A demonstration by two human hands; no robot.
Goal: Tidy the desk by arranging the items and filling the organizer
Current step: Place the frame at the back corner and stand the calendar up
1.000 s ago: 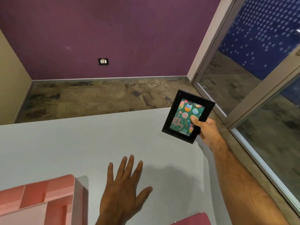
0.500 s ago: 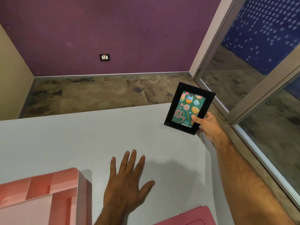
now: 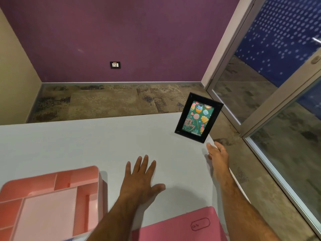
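Note:
A black picture frame [image 3: 198, 117] with a green birthday card stands upright on the far right corner of the white desk [image 3: 86, 145]. My right hand [image 3: 218, 155] hovers just below it, fingers loosely apart, holding nothing and not touching the frame. My left hand [image 3: 140, 178] lies flat, palm down, fingers spread, on the middle of the desk. A pink compartment organizer [image 3: 52, 197] sits at the near left, its visible compartments holding nothing.
A pink file folder [image 3: 182, 226] lies at the near edge, between my forearms. The desk's right edge runs close past my right hand, with carpeted floor [image 3: 104, 101] and a glass door [image 3: 260, 84] beyond it.
My right hand set the frame down on the desk's far right corner, let go and drew back toward me. My left hand stayed flat on the desk.

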